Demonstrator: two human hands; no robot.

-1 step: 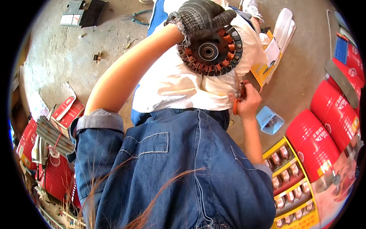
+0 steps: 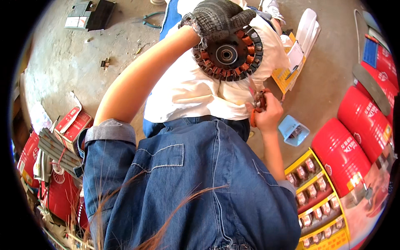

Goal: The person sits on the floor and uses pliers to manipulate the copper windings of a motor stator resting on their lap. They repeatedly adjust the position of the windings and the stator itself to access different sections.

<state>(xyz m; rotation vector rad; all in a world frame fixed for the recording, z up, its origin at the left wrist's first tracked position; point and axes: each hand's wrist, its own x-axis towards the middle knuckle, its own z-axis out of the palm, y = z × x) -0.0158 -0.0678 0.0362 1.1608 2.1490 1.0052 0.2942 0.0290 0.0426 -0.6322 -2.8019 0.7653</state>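
Observation:
My left hand (image 2: 218,18) wears a dark grey knitted glove and is closed over the far rim of a round motor stator (image 2: 241,65). The stator has copper windings around its ring and a bearing (image 2: 226,54) in its middle. It rests on white cloth (image 2: 179,100) across my lap. Bare, my right hand (image 2: 270,112) is wrapped round a small pair of pliers (image 2: 259,100) with orange handles, just below the stator's near right edge. The plier tips point up toward that rim; whether they touch it I cannot tell.
A light blue plastic basket (image 2: 301,136) stands right of my right hand, near red drums (image 2: 339,146) and a yellow-edged rack (image 2: 313,151) of bottles. A clipboard (image 2: 295,56) lies beyond. Left are a battery (image 2: 92,17), blue-handled pliers (image 2: 146,21) and a red box (image 2: 74,127).
My right hand and the pliers have shifted slightly left, and the plier tips now lean more toward the stator. The left hand keeps its hold on the stator.

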